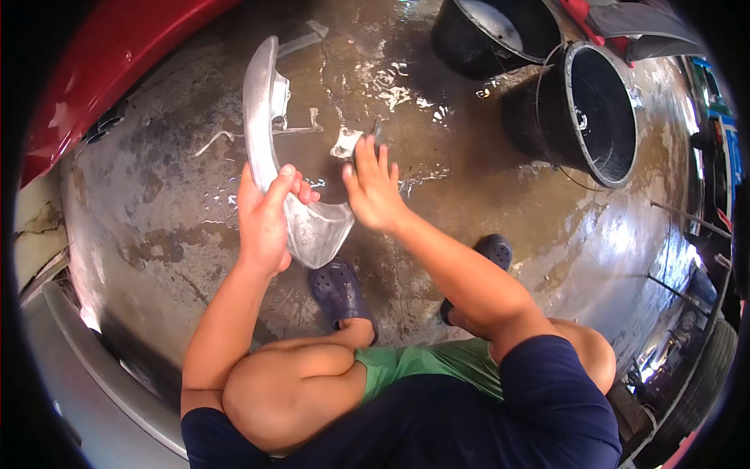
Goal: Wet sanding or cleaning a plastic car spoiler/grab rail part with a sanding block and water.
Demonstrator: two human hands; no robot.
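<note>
My left hand (268, 211) is wrapped round the middle of a curved silver-grey panel (261, 102), thumb on top. The panel looks like a vehicle trim part, but its exact kind is unclear. Its narrow end points up and away, with a pale bracket on the inner side. Its wide end curves toward my right hand (375, 187), which is open, fingers stretched and apart, beside the panel's right tip. Whether the palm touches that tip I cannot tell. Just beyond those fingers, a small white piece (348, 143) lies on the floor.
Two black buckets stand on the wet concrete floor (437, 219): one upright bucket (461, 47) with foamy liquid, and one tipped bucket (539, 109) with a wire handle. A red vehicle panel (117, 70) borders the far left. Tape strips (301, 41) lie beyond the grey panel. At right stands a tyre (707, 391).
</note>
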